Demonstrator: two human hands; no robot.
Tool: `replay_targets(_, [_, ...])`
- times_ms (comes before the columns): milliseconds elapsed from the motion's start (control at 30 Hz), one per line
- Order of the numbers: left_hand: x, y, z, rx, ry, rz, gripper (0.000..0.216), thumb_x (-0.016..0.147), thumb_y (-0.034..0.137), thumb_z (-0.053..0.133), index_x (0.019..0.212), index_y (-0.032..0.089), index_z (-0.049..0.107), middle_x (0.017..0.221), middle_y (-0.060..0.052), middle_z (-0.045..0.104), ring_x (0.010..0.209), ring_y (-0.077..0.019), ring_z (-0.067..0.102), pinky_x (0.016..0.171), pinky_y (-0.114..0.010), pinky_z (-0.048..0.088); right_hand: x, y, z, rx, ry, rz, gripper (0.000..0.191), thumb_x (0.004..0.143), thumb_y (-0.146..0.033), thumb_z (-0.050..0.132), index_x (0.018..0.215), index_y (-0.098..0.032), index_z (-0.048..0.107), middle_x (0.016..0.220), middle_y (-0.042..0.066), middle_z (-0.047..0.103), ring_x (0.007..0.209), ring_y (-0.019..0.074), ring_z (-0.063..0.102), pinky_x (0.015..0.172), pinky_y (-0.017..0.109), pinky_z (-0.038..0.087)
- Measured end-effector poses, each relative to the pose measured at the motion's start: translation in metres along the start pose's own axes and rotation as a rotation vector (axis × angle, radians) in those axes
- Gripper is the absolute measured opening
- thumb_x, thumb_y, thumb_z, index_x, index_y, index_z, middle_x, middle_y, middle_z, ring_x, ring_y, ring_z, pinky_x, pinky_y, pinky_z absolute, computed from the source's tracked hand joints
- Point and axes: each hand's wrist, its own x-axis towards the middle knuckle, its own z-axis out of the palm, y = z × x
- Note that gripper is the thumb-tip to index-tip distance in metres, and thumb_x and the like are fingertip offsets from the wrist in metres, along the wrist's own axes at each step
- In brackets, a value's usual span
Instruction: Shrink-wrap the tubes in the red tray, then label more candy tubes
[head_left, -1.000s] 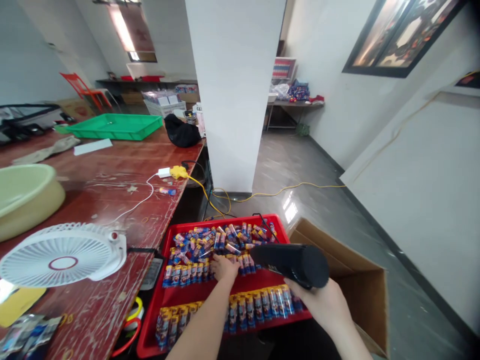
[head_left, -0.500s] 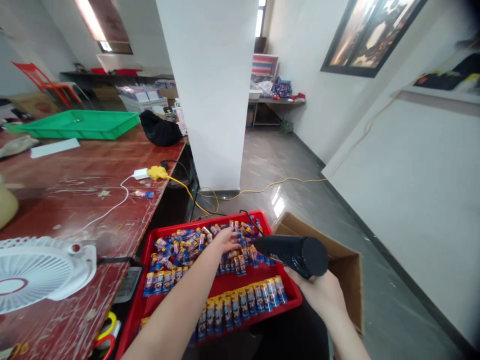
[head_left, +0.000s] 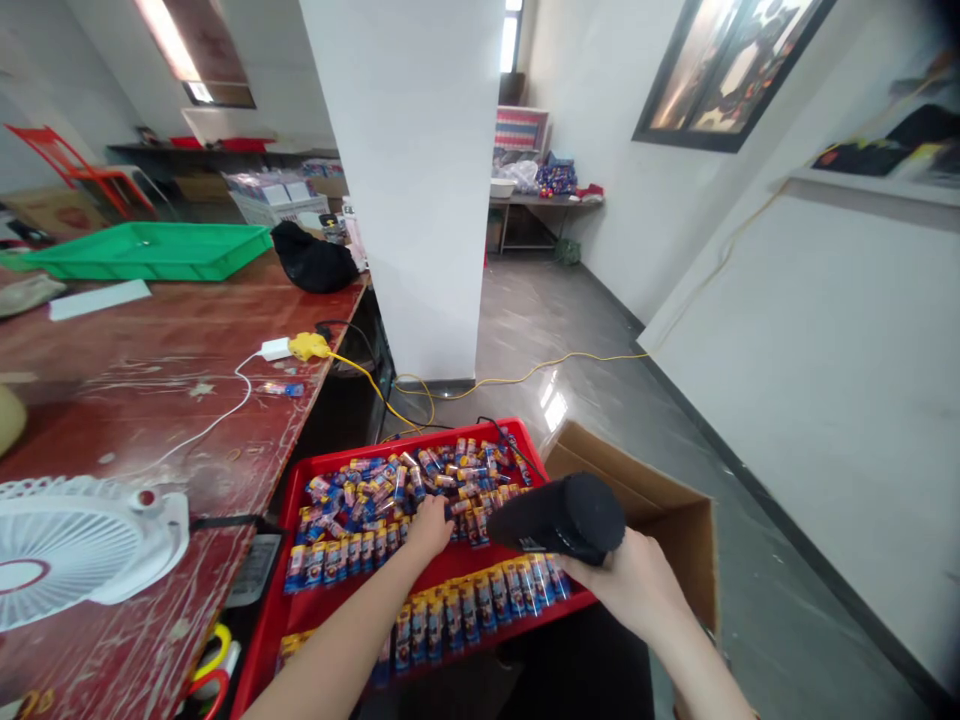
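Our left hand [head_left: 431, 525] lies on the loose heap of small wrapped tubes [head_left: 390, 485] in the red tray [head_left: 296, 612], fingers curled down among them. We cannot tell whether its grip pinches one. Our right hand [head_left: 637, 585] has its grip wrapped round the black blower [head_left: 559, 517], held above the tray's right part with its barrel pointing left. A cardboard box [head_left: 660, 510] stands just right of the tray. The bench [head_left: 150, 400] carries a white fan [head_left: 67, 545].

Left hand [head_left: 429, 528] stretched forward, palm down; right hand [head_left: 637, 585] clenched.
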Motion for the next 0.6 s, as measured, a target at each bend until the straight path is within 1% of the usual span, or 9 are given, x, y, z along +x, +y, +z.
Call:
replay_targets(67, [0.003,0.004,0.007,0.101,-0.014,0.055,0.033,0.085,0.027,0.061,0.117,0.017,0.057,0.129,-0.009,0.054,0.116,-0.0271,0.053,0.094,-0.051,0.045,-0.006,0.010,-0.002,-0.046,0.028,0.020,0.015,0.073,-0.035,0.064,0.069,-0.022,0.069,0.069,0.006,0.074,0.068,0.0263,0.070,0.058,0.027,0.045])
replay_targets(133, [0.007,0.007,0.012,0.164,-0.035,0.079,0.032,0.086,0.028,0.060,0.116,0.017,0.057,0.126,-0.009,0.056,0.112,-0.0258,0.055,0.092,-0.050,0.047,-0.012,0.022,-0.001,-0.073,0.096,0.065,0.020,0.075,-0.039,0.061,0.068,-0.022,0.069,0.065,0.007,0.072,0.066,0.0267,0.070,0.056,0.028,0.045])
replay_targets(200, [0.015,0.010,0.014,0.184,-0.053,0.088,0.030,0.087,0.029,0.059,0.115,0.016,0.058,0.121,-0.009,0.059,0.106,-0.0240,0.059,0.089,-0.047,0.049,-0.016,0.034,-0.001,-0.081,0.168,0.108,0.026,0.077,-0.044,0.058,0.070,-0.021,0.069,0.063,0.008,0.072,0.064,0.0273,0.069,0.054,0.029,0.045])
replay_targets(267, [0.026,0.014,0.011,0.161,-0.057,0.096,0.029,0.088,0.030,0.058,0.114,0.016,0.058,0.118,-0.008,0.060,0.102,-0.0227,0.060,0.086,-0.046,0.051,-0.017,0.042,-0.001,-0.088,0.222,0.137,0.030,0.078,-0.047,0.056,0.074,-0.021,0.070,0.064,0.009,0.072,0.066,0.0289,0.069,0.054,0.030,0.046])
replay_targets(367, [0.049,0.024,0.001,0.059,-0.021,0.101,0.030,0.088,0.032,0.057,0.114,0.016,0.058,0.116,-0.008,0.061,0.100,-0.0222,0.061,0.085,-0.044,0.051,-0.016,0.048,-0.004,-0.095,0.253,0.179,0.030,0.077,-0.047,0.057,0.076,-0.021,0.071,0.066,0.009,0.072,0.071,0.0318,0.070,0.056,0.031,0.047])
replay_targets(467, [0.071,0.040,-0.005,-0.111,0.026,0.051,0.031,0.089,0.033,0.056,0.115,0.016,0.057,0.112,-0.008,0.062,0.094,-0.0204,0.063,0.079,-0.041,0.054,-0.014,0.048,-0.006,-0.068,0.271,0.224,0.029,0.077,-0.046,0.058,0.076,-0.021,0.071,0.068,0.010,0.073,0.075,0.0332,0.071,0.058,0.032,0.049])
replay_targets(533, [0.077,0.048,0.000,-0.248,0.056,0.004,0.031,0.089,0.033,0.055,0.115,0.016,0.056,0.109,-0.007,0.063,0.088,-0.0187,0.064,0.074,-0.038,0.055,-0.014,0.050,-0.006,-0.020,0.283,0.244,0.028,0.077,-0.045,0.058,0.075,-0.020,0.071,0.071,0.010,0.074,0.081,0.0335,0.071,0.062,0.032,0.051])
replay_targets(600, [0.072,0.051,0.010,-0.392,0.103,-0.027,0.033,0.090,0.034,0.055,0.117,0.016,0.055,0.109,-0.007,0.063,0.087,-0.0183,0.064,0.073,-0.037,0.056,-0.017,0.053,-0.006,0.042,0.293,0.264,0.029,0.076,-0.046,0.058,0.074,-0.020,0.071,0.075,0.011,0.075,0.085,0.0332,0.070,0.067,0.032,0.052])
